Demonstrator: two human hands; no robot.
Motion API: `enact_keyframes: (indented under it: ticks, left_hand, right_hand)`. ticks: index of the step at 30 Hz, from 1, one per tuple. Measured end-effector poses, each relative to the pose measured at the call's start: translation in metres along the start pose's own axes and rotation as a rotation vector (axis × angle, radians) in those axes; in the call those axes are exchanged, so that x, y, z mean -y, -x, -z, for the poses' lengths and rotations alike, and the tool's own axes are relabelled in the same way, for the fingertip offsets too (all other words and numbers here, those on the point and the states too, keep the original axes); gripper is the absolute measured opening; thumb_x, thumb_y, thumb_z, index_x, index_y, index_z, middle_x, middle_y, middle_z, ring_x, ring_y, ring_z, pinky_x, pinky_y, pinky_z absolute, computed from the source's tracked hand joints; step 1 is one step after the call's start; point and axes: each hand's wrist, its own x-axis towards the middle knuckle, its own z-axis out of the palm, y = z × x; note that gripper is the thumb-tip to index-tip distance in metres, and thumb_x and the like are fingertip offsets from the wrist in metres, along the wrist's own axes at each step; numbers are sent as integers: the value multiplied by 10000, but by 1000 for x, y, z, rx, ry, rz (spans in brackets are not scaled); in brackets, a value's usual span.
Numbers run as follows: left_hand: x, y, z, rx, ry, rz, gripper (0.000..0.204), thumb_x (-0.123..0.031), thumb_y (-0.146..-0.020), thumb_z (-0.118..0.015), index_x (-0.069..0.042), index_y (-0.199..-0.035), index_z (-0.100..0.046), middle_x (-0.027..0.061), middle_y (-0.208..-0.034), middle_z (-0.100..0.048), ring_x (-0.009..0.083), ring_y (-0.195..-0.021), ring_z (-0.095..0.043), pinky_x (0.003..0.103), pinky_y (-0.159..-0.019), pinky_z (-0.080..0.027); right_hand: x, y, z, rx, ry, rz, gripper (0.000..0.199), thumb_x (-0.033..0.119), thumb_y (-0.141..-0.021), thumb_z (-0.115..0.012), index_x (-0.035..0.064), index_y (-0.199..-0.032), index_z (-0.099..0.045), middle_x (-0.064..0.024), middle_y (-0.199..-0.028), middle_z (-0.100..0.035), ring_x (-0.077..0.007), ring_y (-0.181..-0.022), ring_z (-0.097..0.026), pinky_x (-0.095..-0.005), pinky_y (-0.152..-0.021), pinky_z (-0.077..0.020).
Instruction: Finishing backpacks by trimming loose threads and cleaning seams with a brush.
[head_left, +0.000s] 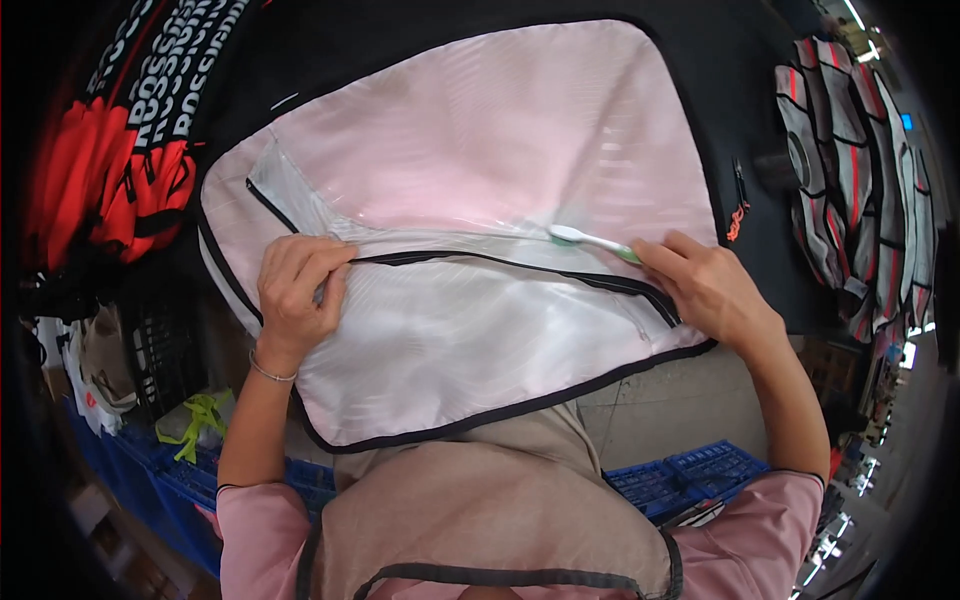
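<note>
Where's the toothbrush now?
In the head view, the toothbrush is in the person's right hand, its tip over the pink fabric, right of centre.

Arms, two. Both were bare along the forearm, set wide of the torso point(490, 520).

Left forearm point(255, 430): rose steeply, leaning slightly inward. Left wrist point(276, 362): nearly straight. Left hand point(298, 290): back uppermost, fingers bent and bunched together, pointing right; thumb beneath them, angled upward. Whether the fingertips pinched or merely pressed could not be told.

Right forearm point(787, 405): slanted up and inward, toward the left. Right wrist point(760, 330): bent inward. Right hand point(705, 285): back uppermost, fingers closed in a grip, knuckles flexed, index finger foremost and pointing left; thumb largely hidden.

Hands stood well apart, roughly level with each other.
</note>
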Motion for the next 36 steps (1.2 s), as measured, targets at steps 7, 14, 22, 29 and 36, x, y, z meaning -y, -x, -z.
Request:
enact_keyframes:
  ticks: [7,14,22,29,36]
  left_hand:
    - [-1,3,-1,1,3,16,226,61,-716,-699,-55,-910,-706,83,-881,-676,273,-843,-646,375,-771,-479]
    - [-76,-70,-15,149,249,-79,427,-169,-742,-765,-36,-1138,-679,154,-1146,-651,323,-1065,-595,428,-969,-437]
    - [-164,-79,-86,486,645,-132,865,-460,-709,-815,-11,-1375,-496,200,-1222,-572,346,-1103,-542,432,-995,-412]
    - [-179,-56,-98,425,544,-185,685,-96,-595,-808,-32,-1237,-579,154,-1075,-585,336,-972,-565,408,-856,-442]
    - [-176,-33,-121,156,569,-218,575,50,-529,-734,-26,-1080,-587,163,-1078,-611,338,-961,-602,405,-818,-489]
  right_hand:
    - [3,23,14,110,61,-59,361,66,-842,-656,98,-1199,-610,-130,-919,-636,-369,-747,-659,-449,-637,-536]
    - [8,61,25,138,16,-162,276,50,-834,-651,54,-1111,-652,-131,-931,-653,-365,-777,-658,-437,-661,-532]
    - [6,72,15,-6,-99,-184,209,11,-823,-599,56,-1022,-640,-136,-948,-653,-387,-811,-655,-468,-684,-527]
    - [26,63,4,10,18,-241,229,69,-850,-624,58,-1079,-640,-134,-904,-644,-371,-794,-648,-455,-684,-520]
    - [32,52,-21,-108,-81,-220,222,66,-870,-605,69,-1090,-629,-139,-925,-638,-383,-790,-647,-469,-675,-522]
